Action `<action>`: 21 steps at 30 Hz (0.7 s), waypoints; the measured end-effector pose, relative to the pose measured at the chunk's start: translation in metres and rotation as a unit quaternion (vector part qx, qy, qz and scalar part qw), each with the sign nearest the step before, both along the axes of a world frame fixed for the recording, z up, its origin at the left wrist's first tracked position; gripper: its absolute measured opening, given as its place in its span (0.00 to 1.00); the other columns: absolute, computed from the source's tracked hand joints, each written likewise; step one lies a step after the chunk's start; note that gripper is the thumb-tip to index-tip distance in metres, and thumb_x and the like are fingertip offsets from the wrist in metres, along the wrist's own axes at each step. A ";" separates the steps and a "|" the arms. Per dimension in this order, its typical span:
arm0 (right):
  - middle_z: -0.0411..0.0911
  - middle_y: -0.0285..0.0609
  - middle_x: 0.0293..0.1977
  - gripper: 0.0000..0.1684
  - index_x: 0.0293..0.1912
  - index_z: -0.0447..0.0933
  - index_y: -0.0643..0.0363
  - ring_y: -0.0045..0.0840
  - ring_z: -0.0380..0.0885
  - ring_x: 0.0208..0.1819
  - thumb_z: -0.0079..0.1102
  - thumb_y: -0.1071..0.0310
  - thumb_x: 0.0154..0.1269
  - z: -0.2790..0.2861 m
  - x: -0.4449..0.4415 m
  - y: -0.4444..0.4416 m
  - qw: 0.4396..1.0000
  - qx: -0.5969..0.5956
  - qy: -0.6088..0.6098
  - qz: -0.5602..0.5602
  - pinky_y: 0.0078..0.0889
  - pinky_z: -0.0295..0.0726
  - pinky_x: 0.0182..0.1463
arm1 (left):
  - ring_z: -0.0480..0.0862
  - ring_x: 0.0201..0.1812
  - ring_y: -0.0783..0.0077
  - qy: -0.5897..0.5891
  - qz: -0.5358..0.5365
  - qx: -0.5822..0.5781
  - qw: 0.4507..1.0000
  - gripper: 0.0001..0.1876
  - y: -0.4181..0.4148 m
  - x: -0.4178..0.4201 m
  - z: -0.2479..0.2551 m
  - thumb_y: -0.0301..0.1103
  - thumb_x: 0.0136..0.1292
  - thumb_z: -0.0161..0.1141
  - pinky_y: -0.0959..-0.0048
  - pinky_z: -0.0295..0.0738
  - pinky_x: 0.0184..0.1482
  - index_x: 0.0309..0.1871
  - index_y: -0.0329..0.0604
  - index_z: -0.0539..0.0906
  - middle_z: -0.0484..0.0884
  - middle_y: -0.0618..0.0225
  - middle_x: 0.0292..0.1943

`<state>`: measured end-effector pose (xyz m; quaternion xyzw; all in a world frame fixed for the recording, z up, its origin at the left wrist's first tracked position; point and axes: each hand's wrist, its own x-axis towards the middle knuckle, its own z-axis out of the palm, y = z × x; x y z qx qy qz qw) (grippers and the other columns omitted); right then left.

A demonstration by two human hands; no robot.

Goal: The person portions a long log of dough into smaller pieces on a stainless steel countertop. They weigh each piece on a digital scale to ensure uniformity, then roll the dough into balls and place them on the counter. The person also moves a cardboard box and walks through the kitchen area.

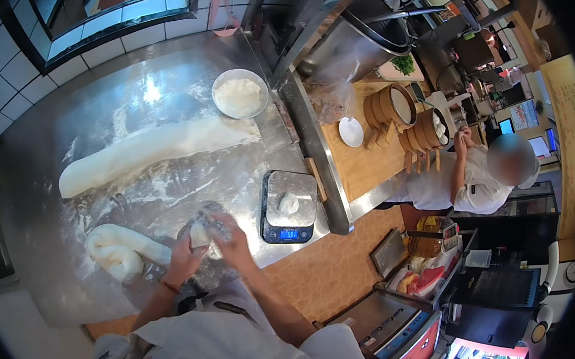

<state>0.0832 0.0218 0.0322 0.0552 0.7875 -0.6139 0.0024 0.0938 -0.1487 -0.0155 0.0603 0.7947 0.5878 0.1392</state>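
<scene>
My left hand [189,255] is closed around a white lump of dough [200,235] near the front of the steel worktop [46,265]. Close on its right is my right hand [232,241], blurred, with fingertips at the dough; their grip is unclear. A folded rope of dough [115,248] runs to my left wrist. Whether it joins the held lump is hidden. To the right, a small dough piece [289,203] sits on a digital kitchen scale [292,226] with a lit display. Farther back lies a long, thick dough roll [155,153] on floured steel.
A bowl of flour [239,95] stands at the back right. Beyond the worktop, a wooden counter [370,171] carries bamboo steamers [421,135], a small white dish [351,132] and a large metal pot [352,43]. A co-worker [474,177] in white stands there, hands raised together.
</scene>
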 end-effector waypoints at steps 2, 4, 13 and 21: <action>0.79 0.47 0.51 0.18 0.52 0.77 0.62 0.31 0.78 0.55 0.62 0.75 0.62 -0.016 0.007 0.034 0.998 -0.002 0.011 -0.067 0.32 0.75 0.59 | 0.84 0.37 0.66 -0.247 0.022 0.189 0.950 0.13 -0.010 -0.010 0.014 0.33 0.66 0.62 0.66 0.78 0.38 0.49 0.37 0.76 0.82 0.59 0.36; 0.79 0.48 0.49 0.17 0.52 0.77 0.63 0.33 0.78 0.53 0.62 0.74 0.64 -0.005 0.010 0.073 0.990 0.022 -0.023 -0.138 0.34 0.76 0.57 | 0.81 0.26 0.72 -0.391 0.090 0.320 0.858 0.08 -0.014 -0.016 0.024 0.32 0.69 0.60 0.72 0.75 0.27 0.45 0.38 0.78 0.79 0.67 0.28; 0.77 0.59 0.49 0.25 0.58 0.72 0.71 0.45 0.77 0.51 0.59 0.66 0.67 -0.035 0.002 0.154 0.931 0.312 -0.032 -0.185 0.40 0.75 0.57 | 0.76 0.21 0.79 -0.091 0.058 -0.020 0.994 0.21 -0.036 -0.008 -0.051 0.46 0.65 0.66 0.75 0.70 0.23 0.51 0.37 0.81 0.79 0.69 0.26; 0.79 0.44 0.51 0.24 0.63 0.71 0.66 0.26 0.80 0.52 0.57 0.71 0.70 0.005 -0.042 0.022 1.000 0.014 -0.023 0.008 0.28 0.77 0.57 | 0.80 0.27 0.79 -0.289 -0.013 0.104 0.952 0.21 -0.035 -0.006 0.013 0.46 0.67 0.63 0.75 0.74 0.28 0.53 0.37 0.80 0.82 0.68 0.32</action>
